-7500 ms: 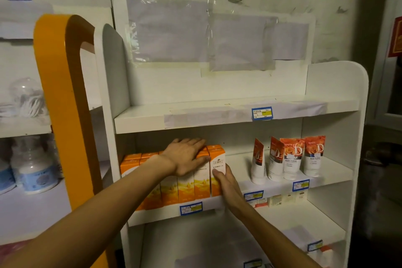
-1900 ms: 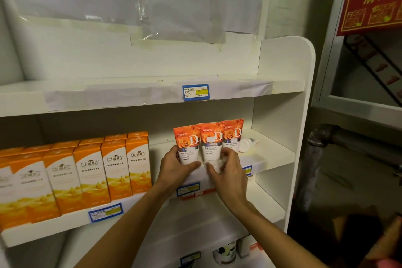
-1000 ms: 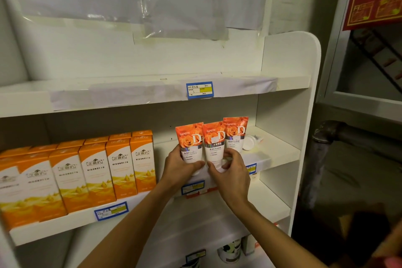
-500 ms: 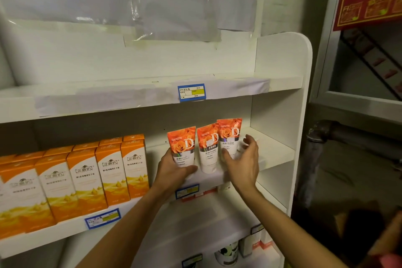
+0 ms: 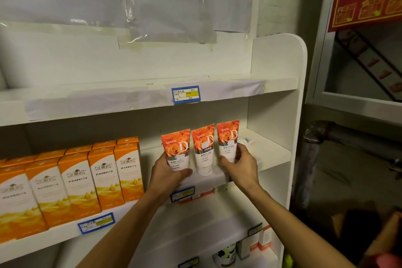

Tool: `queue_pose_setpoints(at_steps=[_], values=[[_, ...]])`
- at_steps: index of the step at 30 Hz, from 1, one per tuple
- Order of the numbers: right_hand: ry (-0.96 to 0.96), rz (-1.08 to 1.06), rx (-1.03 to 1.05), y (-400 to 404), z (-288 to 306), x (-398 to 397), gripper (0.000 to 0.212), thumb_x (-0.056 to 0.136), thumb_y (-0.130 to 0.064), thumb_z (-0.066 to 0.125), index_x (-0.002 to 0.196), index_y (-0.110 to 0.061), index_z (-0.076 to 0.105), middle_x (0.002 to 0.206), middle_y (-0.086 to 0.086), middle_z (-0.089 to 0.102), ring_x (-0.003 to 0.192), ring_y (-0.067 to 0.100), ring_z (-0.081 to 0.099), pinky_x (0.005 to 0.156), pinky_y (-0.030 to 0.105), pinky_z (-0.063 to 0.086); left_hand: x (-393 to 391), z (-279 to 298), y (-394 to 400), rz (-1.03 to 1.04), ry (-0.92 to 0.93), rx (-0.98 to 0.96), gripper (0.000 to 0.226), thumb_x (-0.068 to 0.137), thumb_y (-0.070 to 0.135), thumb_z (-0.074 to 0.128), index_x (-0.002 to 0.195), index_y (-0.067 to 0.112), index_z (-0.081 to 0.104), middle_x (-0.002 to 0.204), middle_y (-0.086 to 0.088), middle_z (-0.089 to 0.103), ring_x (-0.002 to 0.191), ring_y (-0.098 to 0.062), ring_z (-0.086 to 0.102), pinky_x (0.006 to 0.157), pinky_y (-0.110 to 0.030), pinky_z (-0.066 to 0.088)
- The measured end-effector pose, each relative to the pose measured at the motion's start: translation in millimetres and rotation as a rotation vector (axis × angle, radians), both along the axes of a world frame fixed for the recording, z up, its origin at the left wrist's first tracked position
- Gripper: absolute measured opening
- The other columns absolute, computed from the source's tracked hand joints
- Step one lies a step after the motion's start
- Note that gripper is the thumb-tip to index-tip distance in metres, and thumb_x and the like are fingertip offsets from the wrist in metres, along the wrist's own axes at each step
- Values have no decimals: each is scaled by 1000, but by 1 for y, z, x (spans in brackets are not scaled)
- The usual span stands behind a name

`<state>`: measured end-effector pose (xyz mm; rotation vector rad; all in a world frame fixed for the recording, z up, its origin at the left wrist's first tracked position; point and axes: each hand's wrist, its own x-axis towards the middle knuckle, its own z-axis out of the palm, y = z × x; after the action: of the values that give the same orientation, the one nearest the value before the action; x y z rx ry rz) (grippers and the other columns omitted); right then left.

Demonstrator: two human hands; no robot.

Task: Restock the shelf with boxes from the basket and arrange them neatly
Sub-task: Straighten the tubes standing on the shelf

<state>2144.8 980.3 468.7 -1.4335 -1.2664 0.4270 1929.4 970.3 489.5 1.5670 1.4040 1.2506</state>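
Observation:
Three orange-and-white tubes stand in a row on the middle shelf (image 5: 272, 160). My left hand (image 5: 167, 177) grips the base of the left tube (image 5: 176, 148). My right hand (image 5: 241, 165) grips the right tube (image 5: 228, 139). The middle tube (image 5: 204, 150) stands free between them. A row of orange boxes (image 5: 82, 180) fills the left part of the same shelf, upright and side by side. A white round object (image 5: 245, 142) lies behind the right tube. No basket is in view.
The upper shelf (image 5: 130, 98) carries taped paper and a blue price tag (image 5: 185, 94). The lower shelf (image 5: 195, 233) holds small boxes (image 5: 258, 241) and a round tin (image 5: 224, 255) at its right. A red sign (image 5: 367, 0) and a dark pipe (image 5: 313, 143) are right of the unit.
My right hand has closed round the right tube, after reaching behind it half a second ago. My left hand stays on the left tube. Earlier both hands were on the orange boxes.

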Motion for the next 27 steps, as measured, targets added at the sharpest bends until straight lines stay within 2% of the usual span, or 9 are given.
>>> queue_pose_setpoints(at_steps=[4,6,8,11,14,17,19,23,27], values=[[76,41,63,0,-1,11,49,88,-26,68,133,-24,50,117,-10,63,106,12,61,90,36,55,0,0,1,7,0,-10,53,73,16,86,113,29,54,113,4,67,98,-18,67,86,-44,58],[173,-115,127,4,4,22,43,90,-22,63,131,-22,52,118,-5,63,105,15,61,91,39,55,0,0,1,6,-3,-9,54,73,16,86,115,28,55,113,4,68,99,-18,68,86,-47,58],[164,-299,95,16,12,34,39,89,-29,62,126,-20,53,119,0,61,103,21,63,91,44,55,1,1,1,1,-3,-9,53,74,17,85,116,30,55,113,5,68,98,-17,68,86,-47,58],[-21,-394,-71,35,19,42,54,87,-48,62,131,-20,49,133,7,51,104,30,63,88,46,55,0,2,1,-13,-11,-13,53,73,15,86,114,30,55,113,6,68,98,-15,67,86,-47,59],[-248,-367,-159,48,18,42,68,85,-63,58,142,-27,45,144,7,43,114,33,61,89,44,54,0,3,3,-21,-17,-9,52,72,15,86,110,32,56,111,8,68,97,-13,67,84,-45,59],[-430,-328,-193,53,12,45,64,88,-67,50,142,-32,49,150,5,43,121,30,57,89,43,52,1,3,3,-20,-19,-17,51,72,16,86,108,35,55,110,9,68,97,-14,68,83,-46,60],[-522,-314,-173,53,8,47,59,89,-66,48,137,-32,53,143,4,52,117,28,59,84,41,53,1,3,3,-15,-21,-18,51,72,17,87,109,34,55,111,8,69,98,-15,68,84,-47,59],[-470,-322,-115,48,11,46,48,84,-61,59,121,-30,60,119,1,66,96,23,65,75,36,55,2,4,1,2,-26,-10,54,71,17,87,113,31,56,113,5,69,99,-17,68,85,-45,59],[-502,-347,-100,47,14,45,51,78,-64,64,114,-28,57,105,-1,69,84,19,66,70,33,56,4,4,0,15,-38,0,55,72,16,87,114,31,55,114,5,68,100,-17,67,87,-46,58]])
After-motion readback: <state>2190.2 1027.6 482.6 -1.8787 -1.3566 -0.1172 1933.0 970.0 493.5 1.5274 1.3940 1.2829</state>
